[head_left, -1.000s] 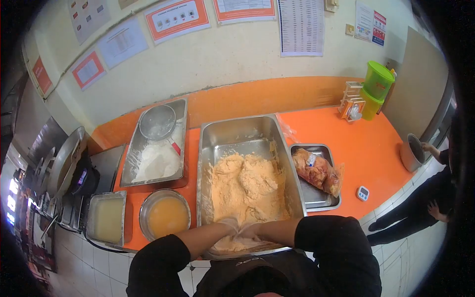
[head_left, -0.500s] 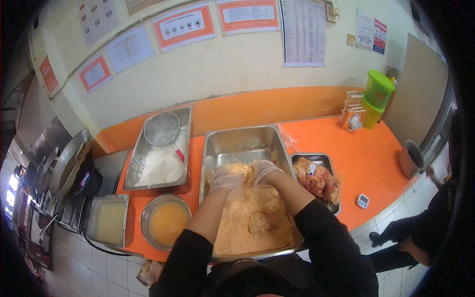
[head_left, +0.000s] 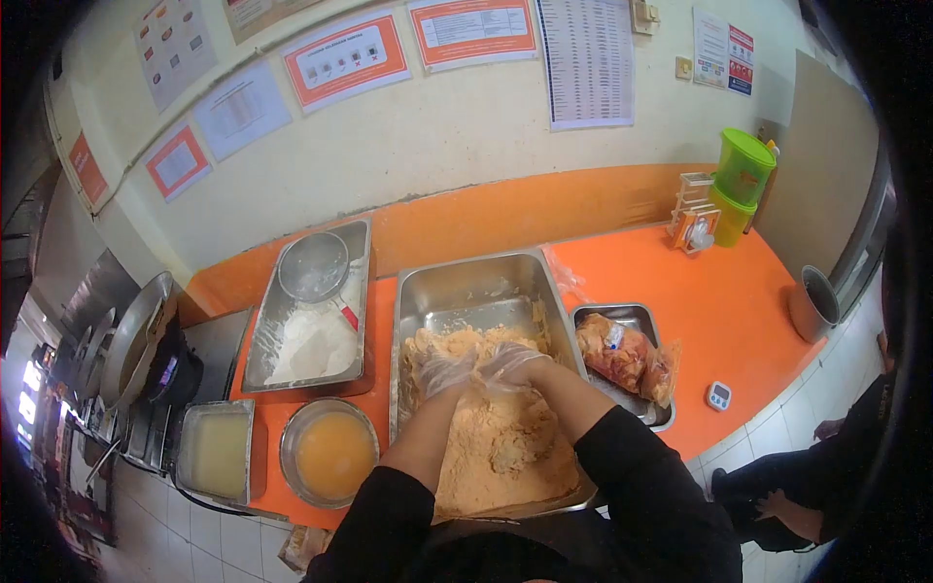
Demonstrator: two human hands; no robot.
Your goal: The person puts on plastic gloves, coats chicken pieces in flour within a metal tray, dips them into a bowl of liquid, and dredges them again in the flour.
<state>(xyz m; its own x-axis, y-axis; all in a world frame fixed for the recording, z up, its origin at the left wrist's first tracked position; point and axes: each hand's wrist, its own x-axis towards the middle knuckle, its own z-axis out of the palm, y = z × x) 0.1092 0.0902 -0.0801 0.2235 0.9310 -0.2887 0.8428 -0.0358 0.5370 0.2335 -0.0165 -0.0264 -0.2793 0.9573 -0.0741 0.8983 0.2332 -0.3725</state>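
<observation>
A deep steel pan [head_left: 457,282] in front of me holds a pale orange, floury breading [head_left: 501,447], loose and crumbly with a rougher lump near the middle. Both my hands wear clear plastic gloves and are pushed into the heaped breading towards the far half of the pan. My left hand [head_left: 446,371] lies on the left side, my right hand [head_left: 508,363] close beside it on the right. The fingers of both are sunk in the breading or covered by the gloves, so their pose is hidden.
To the left stand a pan of white flour [head_left: 316,350] with a sieve [head_left: 314,266], a bowl of orange liquid [head_left: 335,449] and a container of pale liquid [head_left: 216,455]. At right are a tray with bagged raw meat [head_left: 617,352], a timer [head_left: 718,395] and another person [head_left: 807,486].
My hands have sunk lower into the breading; crumbs that showed raised between them have dropped. The view has shifted slightly. The person at right has moved an arm.
</observation>
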